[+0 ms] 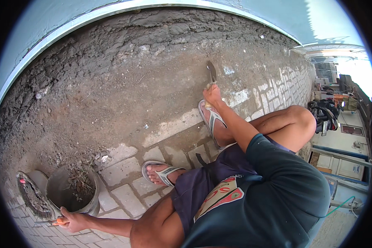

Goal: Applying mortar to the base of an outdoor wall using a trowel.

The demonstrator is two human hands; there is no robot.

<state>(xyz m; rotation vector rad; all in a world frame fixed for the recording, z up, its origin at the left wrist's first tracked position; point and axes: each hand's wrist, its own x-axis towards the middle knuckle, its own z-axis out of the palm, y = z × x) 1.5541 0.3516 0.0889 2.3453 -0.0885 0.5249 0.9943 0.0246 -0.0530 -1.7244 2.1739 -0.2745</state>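
My right hand (213, 95) is closed round the handle of a trowel (211, 71). Its dark blade points away from me, over the bare dirt just beyond my sandalled foot. At the lower left, my left hand (73, 220) grips an orange-handled tool (60, 221) with a thin metal shank; its working end cannot be made out. That hand is beside a grey bucket (96, 193), which has dry weeds and dirt (81, 184) inside. Left of the bucket is a second container (39, 180), tilted, with a grey, crusted mass (32, 197) in it.
Rough, dark soil or mortar (111, 39) runs along the base of a light blue wall (66, 20). Paving blocks (126, 198) lie under my feet, partly covered by dirt. A parked motorcycle (324, 113) and a door (345, 165) are to the right.
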